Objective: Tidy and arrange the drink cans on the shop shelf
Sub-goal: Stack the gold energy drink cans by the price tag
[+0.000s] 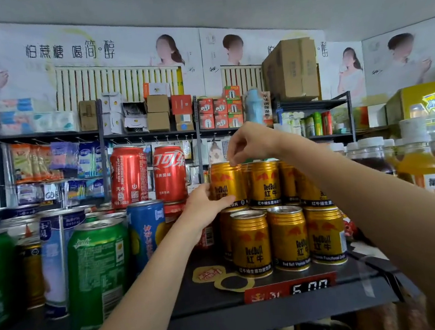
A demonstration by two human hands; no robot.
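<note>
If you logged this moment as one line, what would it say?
stage: straightening top-row gold can | left hand: fingers on can's side | right hand: pinching its rim | lower gold cans: standing

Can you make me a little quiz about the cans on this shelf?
1. True or false: the left hand touches an upper-row gold metal Red Bull can.
2. What colour are the two tall metal cola cans stacked behind?
3. Where is the right hand: A) above the gold cans, B) on the green metal can?

Key: 1 true; 2 red; 3 A.
</note>
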